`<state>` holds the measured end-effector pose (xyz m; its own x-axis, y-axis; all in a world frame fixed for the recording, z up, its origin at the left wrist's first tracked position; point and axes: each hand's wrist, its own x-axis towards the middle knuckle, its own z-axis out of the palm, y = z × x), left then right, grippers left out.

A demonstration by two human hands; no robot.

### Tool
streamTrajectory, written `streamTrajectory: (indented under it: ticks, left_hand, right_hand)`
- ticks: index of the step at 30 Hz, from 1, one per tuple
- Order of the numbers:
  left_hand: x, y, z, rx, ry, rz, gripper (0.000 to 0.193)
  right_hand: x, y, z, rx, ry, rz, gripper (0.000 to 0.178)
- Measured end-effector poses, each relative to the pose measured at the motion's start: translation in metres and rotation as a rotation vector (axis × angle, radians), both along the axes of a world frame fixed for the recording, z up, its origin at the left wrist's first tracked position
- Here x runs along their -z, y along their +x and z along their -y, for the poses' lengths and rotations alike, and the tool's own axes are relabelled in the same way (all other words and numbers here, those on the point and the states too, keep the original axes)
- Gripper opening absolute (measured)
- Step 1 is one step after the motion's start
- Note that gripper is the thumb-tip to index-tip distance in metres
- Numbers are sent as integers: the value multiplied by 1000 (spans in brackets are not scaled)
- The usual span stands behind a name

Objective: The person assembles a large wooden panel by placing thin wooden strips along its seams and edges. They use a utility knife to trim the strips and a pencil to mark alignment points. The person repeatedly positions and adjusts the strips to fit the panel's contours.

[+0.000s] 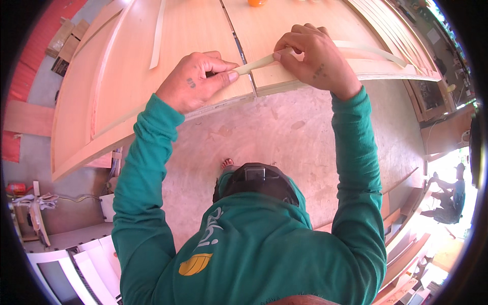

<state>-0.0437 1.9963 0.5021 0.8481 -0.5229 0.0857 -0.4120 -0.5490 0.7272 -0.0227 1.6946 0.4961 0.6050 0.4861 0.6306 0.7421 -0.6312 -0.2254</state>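
Note:
A thin pale strip of wood edging (258, 65) stretches between my two hands above the front edge of a tabletop. My left hand (190, 81) pinches it between thumb and fingers, near the edge of the left wooden panel (198, 33). Higher and to the right, my right hand (320, 61) grips the strip with thumb and bent fingers, over the right wooden panel (284, 28). Past my right hand a pale strip (371, 49) curves toward the right; my hand hides whether it is the same piece. A narrow dark gap parts the two panels.
Another pale strip (158, 35) lies on the left panel. Long thin strips (391, 30) lie at the far right. An orange object (257, 2) stands at the back. Cardboard boxes (66, 46) sit on the left, and stacked boards (406, 254) at lower right. A person (450, 195) is at the right.

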Motion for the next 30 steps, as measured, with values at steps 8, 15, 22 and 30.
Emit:
streamTrajectory:
  ticks: [8,15,22,30]
  left_hand:
    - [-7,0,1,-67,-87,-54,29]
    - [-25,10,3,-71,-117,19,28]
    - [-114,-150,3,-150,141,843,14]
    - [-55,-394,-44,-643,-67,202,19]
  right_hand:
    - [-18,6,10,18,-105,-21,12]
    - [-47,7,12,54,-144,80,12]
    - [-119,-109,-12,14,-169,403,20]
    - [-123,-199,-125,-862,-233,259,21]
